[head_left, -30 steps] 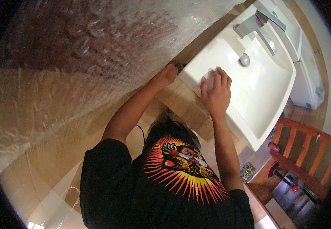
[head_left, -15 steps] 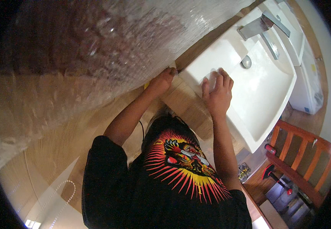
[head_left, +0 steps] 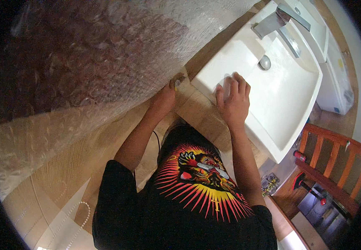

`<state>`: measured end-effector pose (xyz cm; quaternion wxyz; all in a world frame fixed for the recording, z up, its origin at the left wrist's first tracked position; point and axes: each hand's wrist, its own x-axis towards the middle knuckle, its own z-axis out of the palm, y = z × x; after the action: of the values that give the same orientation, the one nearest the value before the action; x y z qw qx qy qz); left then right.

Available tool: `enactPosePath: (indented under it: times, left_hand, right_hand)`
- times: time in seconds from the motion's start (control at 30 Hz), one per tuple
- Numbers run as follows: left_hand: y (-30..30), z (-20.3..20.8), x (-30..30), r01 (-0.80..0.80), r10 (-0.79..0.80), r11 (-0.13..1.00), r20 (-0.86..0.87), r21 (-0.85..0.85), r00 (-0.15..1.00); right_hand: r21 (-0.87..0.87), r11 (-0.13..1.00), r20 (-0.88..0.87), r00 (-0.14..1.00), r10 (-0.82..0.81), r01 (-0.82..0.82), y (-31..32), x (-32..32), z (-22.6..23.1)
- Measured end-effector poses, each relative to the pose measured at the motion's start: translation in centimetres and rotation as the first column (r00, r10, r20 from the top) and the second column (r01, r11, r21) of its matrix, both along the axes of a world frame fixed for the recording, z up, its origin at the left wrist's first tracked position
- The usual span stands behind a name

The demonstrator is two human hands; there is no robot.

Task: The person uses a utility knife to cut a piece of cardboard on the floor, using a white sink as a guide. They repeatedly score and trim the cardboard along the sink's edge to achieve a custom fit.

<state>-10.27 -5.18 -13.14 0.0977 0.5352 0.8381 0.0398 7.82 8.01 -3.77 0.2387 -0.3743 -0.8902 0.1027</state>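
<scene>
A white rectangular washbasin (head_left: 280,112) with a metal tap (head_left: 272,23) and a round drain plug (head_left: 265,63) fills the upper right. My right hand (head_left: 234,102) rests on the basin's left rim, fingers stretched and slightly apart, with nothing in them. Left of the basin, my left hand (head_left: 164,100) is closed beside a wooden surface (head_left: 197,104). A small yellow bit shows at its fingers, but I cannot make out what it holds. Next to that hand hangs a large sheet of clear bubble wrap (head_left: 93,58), partly covering its fingertips.
A wooden slatted rack (head_left: 334,154) stands at the right, with red-and-black tools (head_left: 309,189) below it. A clear bag of small parts (head_left: 269,183) lies near my right elbow. A beaded chain (head_left: 87,212) hangs at lower left, and a thin black cable (head_left: 157,141) runs by my left forearm.
My left hand has drawn back from the basin's corner, a little left and toward me. My right hand stays on the rim. The whole view has shifted slightly.
</scene>
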Motion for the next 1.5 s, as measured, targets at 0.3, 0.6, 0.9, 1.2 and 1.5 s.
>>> enactPosePath:
  times: [0.3,0.6,0.9,1.2,1.5]
  left_hand:
    - [9.7,3.1,-2.5,0.113,-0.146,0.986,0.302,0.126,0.942]
    - [15.6,0.6,-3.8,0.208,-0.272,0.953,0.321,0.220,0.907]
    - [12.8,-3.8,-3.4,0.316,-0.354,0.928,0.200,0.196,0.914]
    - [5.9,-10.1,-4.4,0.401,-0.396,0.910,-0.068,0.100,0.916]
    - [3.1,-3.6,-2.5,0.363,-0.375,0.925,0.119,0.114,0.919]
  right_hand:
    - [0.021,1.000,-0.016,1.000,0.000,0.000,0.0,0.1,-0.1]
    - [0.007,1.000,-0.007,1.000,-0.017,0.017,-0.1,0.1,0.0]
    - [0.012,0.999,0.032,0.999,-0.035,0.034,-0.3,0.1,0.2]
    - [0.009,1.000,-0.008,1.000,0.018,-0.017,-0.2,-0.3,0.3]
    - [0.000,1.000,-0.017,1.000,0.001,-0.001,0.0,0.0,-0.2]
